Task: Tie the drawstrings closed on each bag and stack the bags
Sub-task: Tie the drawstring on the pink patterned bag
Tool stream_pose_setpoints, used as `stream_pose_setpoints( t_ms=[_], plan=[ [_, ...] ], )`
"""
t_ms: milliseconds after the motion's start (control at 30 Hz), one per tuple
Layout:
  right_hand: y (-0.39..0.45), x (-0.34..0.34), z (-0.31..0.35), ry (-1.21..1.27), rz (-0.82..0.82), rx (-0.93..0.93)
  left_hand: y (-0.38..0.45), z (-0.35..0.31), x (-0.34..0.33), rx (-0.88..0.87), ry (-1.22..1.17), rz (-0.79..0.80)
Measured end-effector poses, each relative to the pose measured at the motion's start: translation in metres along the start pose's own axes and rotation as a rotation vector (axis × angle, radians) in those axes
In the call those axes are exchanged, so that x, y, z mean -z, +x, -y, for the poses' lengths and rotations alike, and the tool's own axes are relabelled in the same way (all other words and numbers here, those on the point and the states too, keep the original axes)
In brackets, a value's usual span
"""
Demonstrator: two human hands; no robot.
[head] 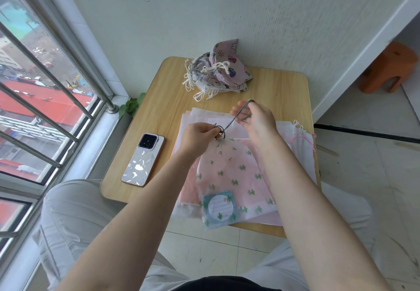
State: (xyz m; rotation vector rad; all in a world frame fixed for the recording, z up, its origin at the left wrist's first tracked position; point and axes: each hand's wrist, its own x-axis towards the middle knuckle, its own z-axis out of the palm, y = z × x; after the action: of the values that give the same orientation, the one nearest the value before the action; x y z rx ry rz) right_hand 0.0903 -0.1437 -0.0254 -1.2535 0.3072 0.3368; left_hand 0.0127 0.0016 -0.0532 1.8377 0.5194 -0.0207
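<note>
A pink translucent bag with green cactus prints (234,177) lies on top of a pile of flat pale bags (193,117) on the small wooden table (279,90). Its neck is gathered under my hands. My left hand (200,136) pinches a loop of the dark green drawstring (231,121) at the bag's mouth. My right hand (256,120) grips the other end of that string, pulled taut up and to the right. At the table's far edge sits a stack of tied patterned fabric bags (222,72) with white cords.
A phone (143,160) lies face down at the table's left side. A white bag with a pink drawstring (302,138) pokes out at the pile's right edge. A window with metal bars is at left, a wall behind, an orange stool (388,67) at far right.
</note>
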Motion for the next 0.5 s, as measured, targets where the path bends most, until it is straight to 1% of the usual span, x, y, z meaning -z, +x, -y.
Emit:
stream_pose_setpoints(
  t_ms=[67, 100, 133, 267, 333, 433, 500],
  plan=[
    [-0.004, -0.003, 0.003, 0.194, 0.076, -0.099, 0.000, 0.000, -0.002, 0.010, 0.025, -0.008],
    [-0.005, -0.003, 0.003, 0.215, 0.103, -0.128, 0.000, 0.000, -0.002, 0.015, 0.043, -0.020],
    [-0.005, -0.002, 0.002, 0.170, 0.115, -0.135, 0.001, 0.000, -0.002, 0.021, 0.060, -0.037],
    [-0.002, 0.002, 0.001, -0.279, 0.061, -0.051, 0.006, 0.005, 0.004, 0.074, 0.094, -0.135],
    [-0.005, 0.003, 0.004, -0.481, 0.046, -0.022, 0.007, 0.006, 0.007, 0.083, 0.095, -0.154],
    [-0.014, 0.001, 0.004, -0.784, 0.127, -0.003, 0.006, 0.004, 0.007, 0.074, 0.106, -0.132],
    [-0.017, 0.001, -0.001, -0.924, 0.206, 0.009, 0.005, 0.000, 0.008, 0.064, 0.076, -0.091]
  ],
)
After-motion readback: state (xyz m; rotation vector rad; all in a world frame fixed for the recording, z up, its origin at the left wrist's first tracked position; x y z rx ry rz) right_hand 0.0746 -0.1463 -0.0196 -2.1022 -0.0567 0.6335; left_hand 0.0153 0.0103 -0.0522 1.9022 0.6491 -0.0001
